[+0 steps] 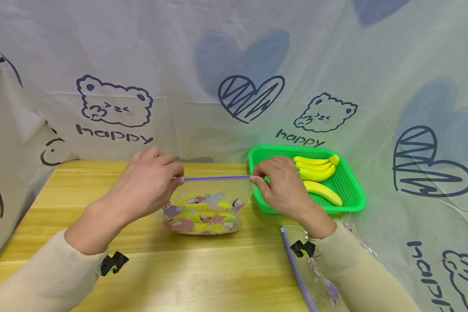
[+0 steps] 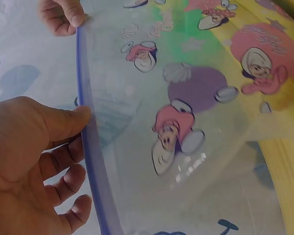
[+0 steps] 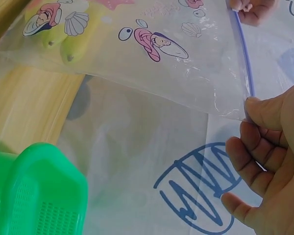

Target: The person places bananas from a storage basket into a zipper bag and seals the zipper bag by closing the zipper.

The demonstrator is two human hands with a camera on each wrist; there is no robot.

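A clear zip bag point(image 1: 214, 208) printed with cartoon figures stands upright on the wooden table, its purple zip edge stretched level between both hands. Yellow bananas point(image 3: 73, 41) show through its lower part. The left hand point(image 1: 148, 180) pinches the zip edge near its left end; in the left wrist view thumb and forefinger meet on the purple strip point(image 2: 88, 147). At the other end, the right hand point(image 1: 282, 184) pinches the bag's top corner between thumb and forefinger, its other fingers loosely curled in the right wrist view.
A green plastic basket point(image 1: 351, 190) stands behind the right hand, holding a bunch of bananas point(image 1: 316, 169) and a single banana point(image 1: 323, 193). Another zip bag point(image 1: 312, 264) lies flat under the right forearm. A printed cloth point(image 1: 187, 86) hangs along the table's back edge.
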